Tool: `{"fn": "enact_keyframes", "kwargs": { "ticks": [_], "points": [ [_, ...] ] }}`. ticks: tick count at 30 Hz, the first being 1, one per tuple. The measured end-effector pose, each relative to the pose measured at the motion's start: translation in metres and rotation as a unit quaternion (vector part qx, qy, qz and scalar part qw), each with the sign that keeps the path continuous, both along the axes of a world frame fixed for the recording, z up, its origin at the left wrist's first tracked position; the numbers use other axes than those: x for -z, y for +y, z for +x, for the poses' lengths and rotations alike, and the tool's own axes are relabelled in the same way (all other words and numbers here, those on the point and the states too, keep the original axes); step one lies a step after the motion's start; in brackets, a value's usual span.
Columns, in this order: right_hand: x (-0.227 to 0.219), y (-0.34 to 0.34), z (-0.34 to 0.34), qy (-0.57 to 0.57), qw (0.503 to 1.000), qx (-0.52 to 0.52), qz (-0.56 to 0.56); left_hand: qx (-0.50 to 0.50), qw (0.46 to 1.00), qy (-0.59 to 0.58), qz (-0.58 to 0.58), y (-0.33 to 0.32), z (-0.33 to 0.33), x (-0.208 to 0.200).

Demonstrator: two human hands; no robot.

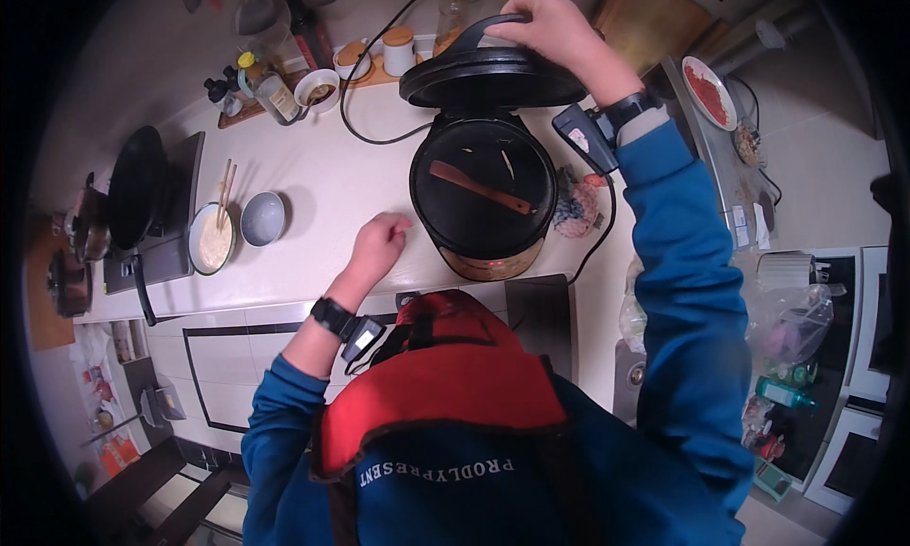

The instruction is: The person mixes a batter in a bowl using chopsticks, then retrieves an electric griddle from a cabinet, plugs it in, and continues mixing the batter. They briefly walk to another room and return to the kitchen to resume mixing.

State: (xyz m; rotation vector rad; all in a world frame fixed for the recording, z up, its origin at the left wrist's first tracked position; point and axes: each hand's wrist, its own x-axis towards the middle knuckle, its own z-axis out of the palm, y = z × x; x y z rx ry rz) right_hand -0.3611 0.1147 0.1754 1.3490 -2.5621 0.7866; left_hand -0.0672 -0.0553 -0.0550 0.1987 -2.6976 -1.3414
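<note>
A round black electric griddle [464, 191] sits on the counter with its lid [502, 83] raised at the back. Across its cooking plate lies a brown wooden spatula [481, 188], beside a few pale scraps. My right hand [548, 29] is closed round the lid's handle [474, 36]. Over the counter, just left of the griddle, my left hand [380, 245] has its fingers curled in, and nothing shows in it. To its left stand a small grey bowl [263, 218] and a bowl of pale batter [215, 246] with chopsticks [226, 193] in it.
A wok [137, 188] stands on the stove at the left. Bottles [271, 89] and white jars [398, 53] line the back. A patterned cloth [576, 205] touches the griddle's right side. A plate of red food [709, 93] is at the far right. A black cable [353, 119] crosses the counter.
</note>
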Motion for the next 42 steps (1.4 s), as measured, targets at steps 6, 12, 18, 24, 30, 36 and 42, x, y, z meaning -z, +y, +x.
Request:
{"fn": "enact_keyframes", "kwargs": {
  "ticks": [6, 12, 18, 24, 30, 36, 42],
  "points": [
    [0.007, 0.015, 0.009, 0.05, 0.997, -0.031, -0.052, -0.027, 0.929, 0.306, -0.205, 0.033, -0.094, -0.112],
    [0.015, 0.014, 0.012, 0.061, 0.99, 0.003, -0.13, -0.015, 0.946, 0.276, -0.168, 0.029, -0.186, -0.186],
    [0.015, 0.028, 0.019, 0.086, 0.963, -0.014, -0.254, 0.069, 0.965, 0.15, -0.203, 0.018, -0.22, -0.207],
    [0.121, 0.083, 0.057, -0.035, 0.978, 0.147, -0.141, 0.053, 0.951, 0.157, -0.263, 0.009, -0.244, -0.211],
    [0.24, 0.079, 0.059, -0.115, 0.96, 0.202, 0.157, 0.051, 0.969, 0.096, -0.22, -0.004, -0.273, -0.222],
    [0.279, 0.05, 0.049, -0.074, 0.928, 0.31, 0.191, 0.029, 0.972, 0.102, -0.208, -0.009, -0.293, -0.22],
    [0.279, 0.049, 0.043, -0.124, 0.942, 0.251, 0.185, 0.032, 0.972, 0.106, -0.207, -0.008, -0.291, -0.221]
  ]
}}
